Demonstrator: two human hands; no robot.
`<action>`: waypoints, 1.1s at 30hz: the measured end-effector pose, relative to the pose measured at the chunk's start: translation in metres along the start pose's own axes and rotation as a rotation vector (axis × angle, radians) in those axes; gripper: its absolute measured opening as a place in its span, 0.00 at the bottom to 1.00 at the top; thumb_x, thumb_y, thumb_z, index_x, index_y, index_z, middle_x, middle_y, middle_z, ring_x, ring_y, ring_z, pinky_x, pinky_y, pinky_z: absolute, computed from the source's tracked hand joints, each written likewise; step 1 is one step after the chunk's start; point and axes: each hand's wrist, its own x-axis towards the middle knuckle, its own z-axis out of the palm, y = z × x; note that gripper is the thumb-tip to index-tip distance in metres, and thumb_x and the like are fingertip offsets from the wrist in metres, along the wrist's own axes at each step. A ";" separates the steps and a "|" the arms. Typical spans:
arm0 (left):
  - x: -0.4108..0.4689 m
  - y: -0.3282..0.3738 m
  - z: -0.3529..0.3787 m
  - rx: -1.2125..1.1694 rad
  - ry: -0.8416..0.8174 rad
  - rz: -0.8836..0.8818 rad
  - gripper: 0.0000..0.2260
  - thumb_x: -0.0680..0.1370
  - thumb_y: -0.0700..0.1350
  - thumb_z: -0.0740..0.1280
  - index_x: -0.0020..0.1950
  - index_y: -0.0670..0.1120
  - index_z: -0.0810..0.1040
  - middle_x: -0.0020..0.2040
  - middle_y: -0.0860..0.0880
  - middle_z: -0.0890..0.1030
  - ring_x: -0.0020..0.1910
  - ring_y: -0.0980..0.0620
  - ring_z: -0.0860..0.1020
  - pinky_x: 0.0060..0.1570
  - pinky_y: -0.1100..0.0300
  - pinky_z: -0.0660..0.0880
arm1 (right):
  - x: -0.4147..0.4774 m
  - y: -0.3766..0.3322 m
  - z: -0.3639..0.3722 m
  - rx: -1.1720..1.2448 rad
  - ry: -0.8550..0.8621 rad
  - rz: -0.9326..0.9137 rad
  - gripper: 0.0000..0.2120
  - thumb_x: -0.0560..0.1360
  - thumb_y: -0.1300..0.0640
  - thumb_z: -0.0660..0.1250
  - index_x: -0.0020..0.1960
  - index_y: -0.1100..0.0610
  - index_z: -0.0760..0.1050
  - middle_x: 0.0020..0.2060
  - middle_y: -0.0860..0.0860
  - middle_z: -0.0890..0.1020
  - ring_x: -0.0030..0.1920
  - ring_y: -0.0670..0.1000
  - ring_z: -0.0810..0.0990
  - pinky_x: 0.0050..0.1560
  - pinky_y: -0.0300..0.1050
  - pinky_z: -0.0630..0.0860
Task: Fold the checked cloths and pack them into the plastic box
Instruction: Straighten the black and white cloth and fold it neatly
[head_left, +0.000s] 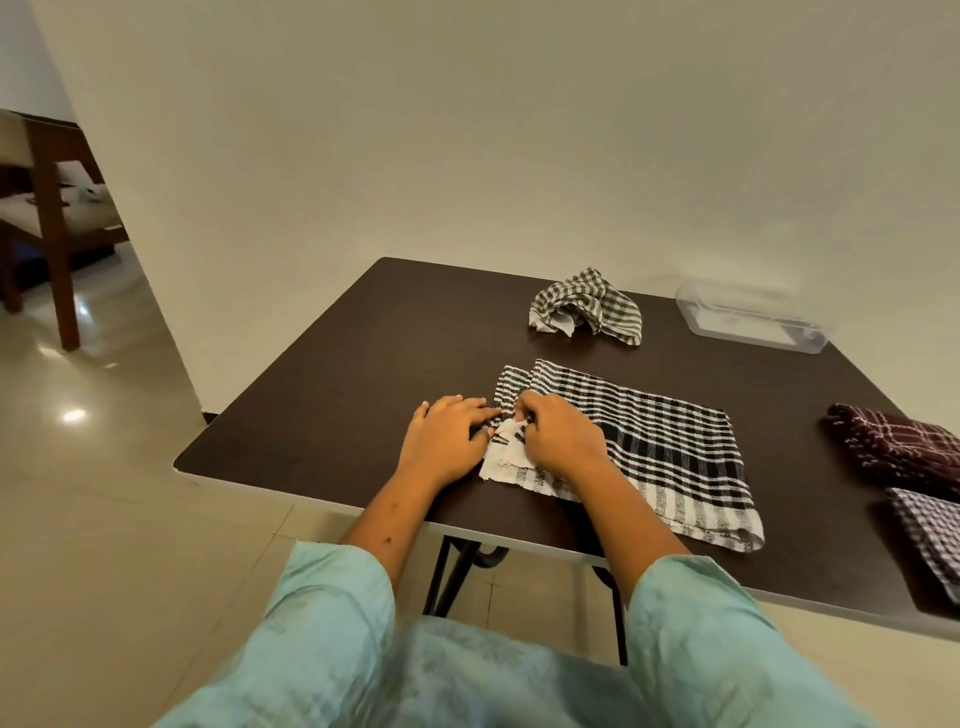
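table (322, 395): dark brown, black legs, against wall (467, 130) | wooden chair (49, 208): far left, cushioned | floor (104, 519): glossy pale tiles

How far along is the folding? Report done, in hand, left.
Done: the maroon cloth and the pale checked cloth look folded at the right. In hand: the left hand presses and the right hand pinches a corner of the black-and-white cloth. Left: the crumpled cloth, then packing; the plastic box seems to hold no cloth.
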 end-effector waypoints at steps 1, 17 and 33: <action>-0.001 0.001 0.000 0.014 -0.007 0.000 0.18 0.81 0.54 0.56 0.71 0.61 0.68 0.74 0.58 0.66 0.75 0.54 0.59 0.73 0.44 0.51 | 0.001 0.003 0.000 0.045 0.030 0.028 0.09 0.73 0.62 0.57 0.41 0.48 0.69 0.44 0.48 0.76 0.42 0.54 0.75 0.40 0.47 0.71; -0.007 -0.003 -0.001 0.034 0.062 0.053 0.18 0.79 0.58 0.58 0.68 0.59 0.73 0.70 0.53 0.70 0.69 0.50 0.66 0.69 0.44 0.62 | -0.005 0.003 -0.016 0.444 -0.079 -0.154 0.12 0.76 0.59 0.62 0.58 0.49 0.74 0.45 0.50 0.80 0.40 0.46 0.76 0.42 0.37 0.74; -0.012 -0.004 -0.008 -0.025 0.067 0.075 0.15 0.78 0.51 0.62 0.63 0.61 0.77 0.67 0.57 0.75 0.66 0.52 0.69 0.65 0.52 0.65 | -0.005 0.011 0.007 0.566 0.206 -0.049 0.04 0.79 0.59 0.63 0.47 0.53 0.76 0.40 0.49 0.79 0.41 0.47 0.75 0.42 0.40 0.71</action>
